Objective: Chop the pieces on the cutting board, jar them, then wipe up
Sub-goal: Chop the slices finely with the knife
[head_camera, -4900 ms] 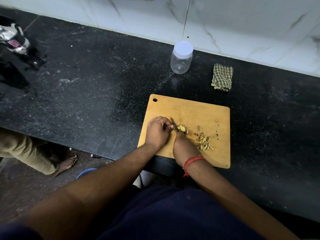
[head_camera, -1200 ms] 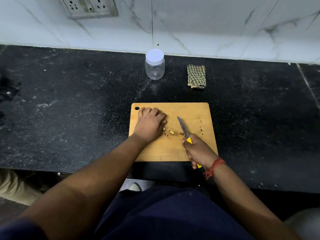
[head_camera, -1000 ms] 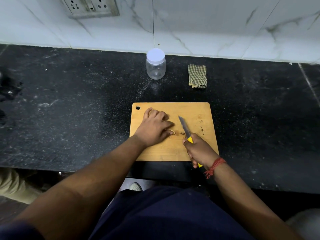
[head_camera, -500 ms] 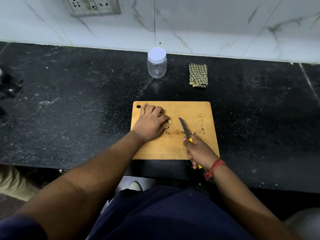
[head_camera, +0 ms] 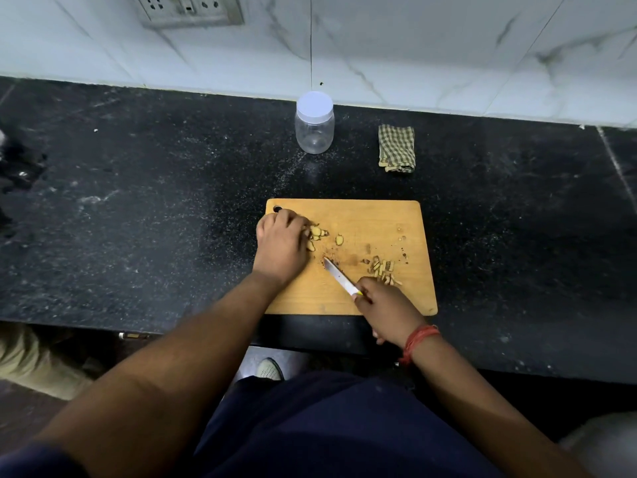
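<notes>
Left hand (head_camera: 281, 244) on board (head_camera: 396, 301), upper left; fingers curled over uncut slices (head_camera: 319, 234), which lie touching fingertips on their right side. One slice (head_camera: 339, 239) apart, further right. Right hand (head_camera: 386, 305) wrapped round knife (head_camera: 341, 277) handle; blade points up-left toward slices, tip just short of them. Chopped bits (head_camera: 382, 269) heaped right of blade, close to right hand. Left hand nearer slices. Likely next: feed slices rightward under blade. Jar (head_camera: 314, 124) capped, beyond board; cloth (head_camera: 396, 148) to jar's right.

The left hand (head_camera: 281, 244) is being held knuckles up, fingers curled under. The right hand (head_camera: 387, 307) is being kept closed in a grip, a red thread worn at its wrist.
</notes>
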Demonstrator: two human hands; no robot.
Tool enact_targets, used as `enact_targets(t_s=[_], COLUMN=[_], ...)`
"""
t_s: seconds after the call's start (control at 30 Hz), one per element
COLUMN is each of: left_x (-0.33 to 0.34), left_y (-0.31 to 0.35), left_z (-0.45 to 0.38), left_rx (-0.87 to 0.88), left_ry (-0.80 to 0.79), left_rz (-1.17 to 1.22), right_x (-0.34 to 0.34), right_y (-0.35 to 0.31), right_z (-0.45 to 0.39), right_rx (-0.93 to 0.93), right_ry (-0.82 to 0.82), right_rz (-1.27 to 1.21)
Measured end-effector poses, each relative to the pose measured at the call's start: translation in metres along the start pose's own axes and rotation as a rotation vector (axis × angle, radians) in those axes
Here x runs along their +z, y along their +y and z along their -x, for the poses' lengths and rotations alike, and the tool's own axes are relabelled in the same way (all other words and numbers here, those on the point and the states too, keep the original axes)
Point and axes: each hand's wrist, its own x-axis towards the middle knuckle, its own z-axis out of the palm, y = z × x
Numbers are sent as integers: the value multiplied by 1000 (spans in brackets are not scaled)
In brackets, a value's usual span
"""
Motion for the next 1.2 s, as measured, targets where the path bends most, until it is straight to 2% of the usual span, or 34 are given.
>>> enact_targets(t_s=[0.17, 0.27, 0.5, 0.77, 0.97, 1.2], left_x=[2, 4, 7, 6, 7, 4], left_y=[-2, 1, 0, -3, -3, -3], left_z=[9, 12, 17, 17, 18, 18], left_rx=[0, -4, 115, 63, 59, 65], left_ry=[-1, -21, -75, -48, -52, -53], left_rz=[-15, -19, -69, -84, -84, -91], right_x=[9, -2, 8, -1, 8, -3], right_y=[3, 12, 6, 17, 6, 13], right_z=[-1, -3, 0, -7, -3, -10], right_rx=[-82, -63, -207, -51, -147, 24], right_ry=[94, 183, 155, 220, 95, 197], right_rz=[220, 230, 240, 109, 137, -94])
